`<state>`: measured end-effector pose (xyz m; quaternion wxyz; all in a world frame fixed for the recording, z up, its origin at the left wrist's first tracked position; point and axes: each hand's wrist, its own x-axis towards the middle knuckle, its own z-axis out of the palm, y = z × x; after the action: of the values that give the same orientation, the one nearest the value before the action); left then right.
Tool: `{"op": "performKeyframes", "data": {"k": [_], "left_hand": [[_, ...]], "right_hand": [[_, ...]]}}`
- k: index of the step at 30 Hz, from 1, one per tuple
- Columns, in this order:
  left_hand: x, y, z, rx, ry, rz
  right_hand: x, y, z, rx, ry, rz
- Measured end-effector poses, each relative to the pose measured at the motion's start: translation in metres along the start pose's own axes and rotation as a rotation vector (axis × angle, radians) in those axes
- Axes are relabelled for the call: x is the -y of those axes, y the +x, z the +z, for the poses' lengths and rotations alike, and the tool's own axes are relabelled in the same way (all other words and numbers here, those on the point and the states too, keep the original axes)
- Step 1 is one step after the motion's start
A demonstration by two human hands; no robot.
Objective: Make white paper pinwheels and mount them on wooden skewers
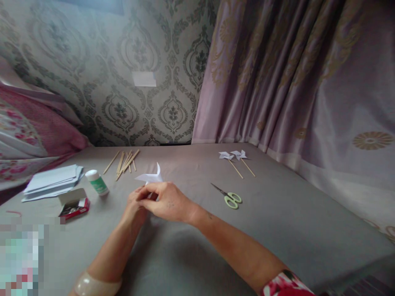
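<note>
A white folded paper pinwheel point(150, 176) is held over the grey sheet point(277, 222), its points sticking up above my fingers. My right hand point(168, 202) lies across on top, fingers pinched on the paper's lower part. My left hand point(133, 207) sits just under and left of it, fingers curled up against the same paper. Part of the paper is hidden behind both hands.
Several wooden sticks point(125, 161) lie at the back left. A glue stick point(97, 182), a small open red box point(74, 202) and a stack of white paper point(54, 181) are at left. Green scissors point(230, 197) and two finished pinwheels point(234, 158) lie right. A curtain point(293, 82) hangs behind.
</note>
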<state>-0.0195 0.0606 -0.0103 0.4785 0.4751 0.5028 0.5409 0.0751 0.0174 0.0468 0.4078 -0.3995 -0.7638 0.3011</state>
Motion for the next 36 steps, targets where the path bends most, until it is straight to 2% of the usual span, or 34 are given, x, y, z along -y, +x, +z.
{"op": "performKeyframes", "data": {"k": [4, 8, 11, 17, 20, 23, 29, 36], "left_hand": [[-0.003, -0.004, 0.001, -0.001, -0.160, -0.170], [-0.011, -0.016, 0.008, -0.043, -0.145, -0.163], [-0.018, -0.022, 0.011, -0.028, -0.156, -0.155], [-0.024, -0.031, 0.010, 0.001, -0.190, -0.088], [-0.024, -0.033, 0.010, 0.020, -0.207, -0.078], [-0.026, -0.036, 0.011, 0.041, -0.201, -0.078], [-0.034, -0.040, 0.011, 0.060, -0.210, -0.029], [-0.037, -0.042, 0.011, 0.094, -0.238, -0.013]], "right_hand": [[-0.001, -0.025, -0.046, -0.092, 0.064, 0.115], [-0.004, -0.034, -0.077, -0.167, 0.061, 0.172], [-0.009, -0.032, -0.088, -0.190, 0.060, 0.149], [-0.013, -0.032, -0.082, -0.136, 0.008, 0.165], [-0.013, -0.032, -0.073, -0.116, -0.064, 0.108], [-0.015, -0.031, -0.064, -0.149, -0.132, 0.027], [-0.027, -0.029, -0.050, -0.240, -0.201, -0.005], [-0.031, -0.029, -0.047, -0.359, -0.260, -0.080]]}}
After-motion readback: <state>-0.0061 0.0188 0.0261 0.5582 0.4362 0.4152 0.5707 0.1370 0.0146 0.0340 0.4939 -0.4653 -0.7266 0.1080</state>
